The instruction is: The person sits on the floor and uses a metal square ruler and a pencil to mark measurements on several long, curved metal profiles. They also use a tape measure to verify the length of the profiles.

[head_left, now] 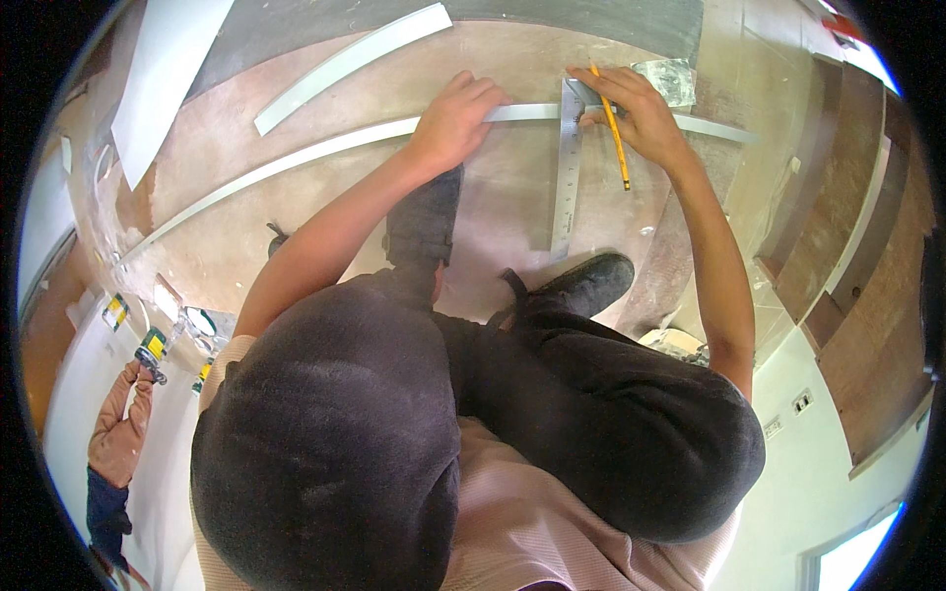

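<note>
A long, thin white strip (370, 135) runs across the floor board in front of me, bent into a curve by the lens. My left hand (458, 118) is closed over it, fingers curled around its far edge. To the right, a metal square (567, 182) with ruled markings lies across the strip, its blade pointing back toward my feet. My right hand (639, 110) grips the far end of this square against the strip. A yellow pencil (619, 148) is tucked among the same fingers, point away from me. The fingertips partly hide the square's far end.
Another white strip (355, 64) lies beyond the first, with a white sheet (168, 84) at far left. My shoe (588, 286) rests near the square's blade. Brown boards (847, 197) stand on the right. At the left edge another person (116, 443) is partly seen beside yellow-green items (153, 345).
</note>
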The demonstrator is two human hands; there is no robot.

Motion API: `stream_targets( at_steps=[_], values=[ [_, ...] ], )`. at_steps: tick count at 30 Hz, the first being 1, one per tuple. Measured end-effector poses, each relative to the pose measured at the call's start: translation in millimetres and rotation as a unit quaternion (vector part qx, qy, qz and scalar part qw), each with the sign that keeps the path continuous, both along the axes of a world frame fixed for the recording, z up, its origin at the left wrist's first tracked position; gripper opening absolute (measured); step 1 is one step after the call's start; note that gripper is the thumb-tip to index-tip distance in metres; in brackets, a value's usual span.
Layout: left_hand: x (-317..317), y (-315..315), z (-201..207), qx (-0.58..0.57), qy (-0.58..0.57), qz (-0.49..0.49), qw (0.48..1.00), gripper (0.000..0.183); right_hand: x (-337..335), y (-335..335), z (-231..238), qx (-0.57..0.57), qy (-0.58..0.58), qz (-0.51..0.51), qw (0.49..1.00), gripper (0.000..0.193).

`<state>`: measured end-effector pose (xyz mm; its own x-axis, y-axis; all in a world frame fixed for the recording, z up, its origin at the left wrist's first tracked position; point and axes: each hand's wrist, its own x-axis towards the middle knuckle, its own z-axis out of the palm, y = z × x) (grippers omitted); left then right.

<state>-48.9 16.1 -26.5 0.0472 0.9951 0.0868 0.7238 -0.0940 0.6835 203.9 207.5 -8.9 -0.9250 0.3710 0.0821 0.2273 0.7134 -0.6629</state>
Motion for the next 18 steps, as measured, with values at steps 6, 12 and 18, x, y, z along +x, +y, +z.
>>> stream_targets(
  at_steps=[6, 12, 18],
  values=[
    [1.1, 1.3, -5.1, 0.006, 0.031, 0.006, 0.999, 0.033, 1.5, 19.2, 5.3, -0.005, -0.131, 0.065, 0.989, 0.063],
    [1.2, 0.6, -3.4, -0.005, 0.011, 0.003, 1.0, 0.034, 5.7, 17.8, -3.6, -0.003, -0.134, 0.04, 0.99, 0.062],
    [0.1, 0.3, -2.2, -0.018, 0.005, 0.002, 1.0, 0.036, -8.2, 20.0, 15.1, -0.047, -0.201, 0.035, 0.978, 0.064]
  ],
)
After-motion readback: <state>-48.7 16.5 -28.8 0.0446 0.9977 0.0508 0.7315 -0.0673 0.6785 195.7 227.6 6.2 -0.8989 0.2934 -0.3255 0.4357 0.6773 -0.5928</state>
